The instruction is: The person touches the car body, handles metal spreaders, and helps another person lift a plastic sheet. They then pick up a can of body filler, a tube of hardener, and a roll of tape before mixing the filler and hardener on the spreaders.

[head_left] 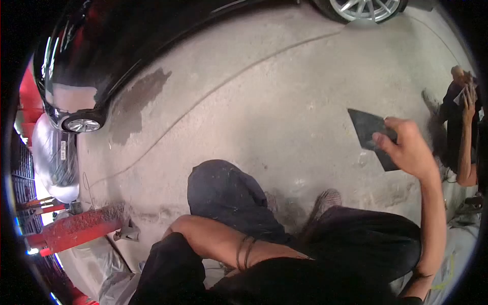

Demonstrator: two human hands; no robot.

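Note:
My right hand (pixel 410 147) is out to the right above the concrete floor, its thumb and fingers pinched on a dark sheet of sandpaper (pixel 367 128). The sheet hangs flat and tilted, with a stepped lower edge; part of it is hidden behind my fingers. My left forearm crosses low over my lap, with dark bands round the wrist. Only the back of my left hand (pixel 277 250) shows, tucked between my thigh and black shirt, and its fingers are hidden. My bent knee (pixel 218 185) is in front of me.
A black car (pixel 152 25) curves across the top left, with a pale dull patch (pixel 74 97) above one wheel. A thin hose (pixel 203 96) runs over the floor past a dark stain (pixel 140 104). Another person (pixel 460 117) is at right; red equipment (pixel 81 229) lies at left.

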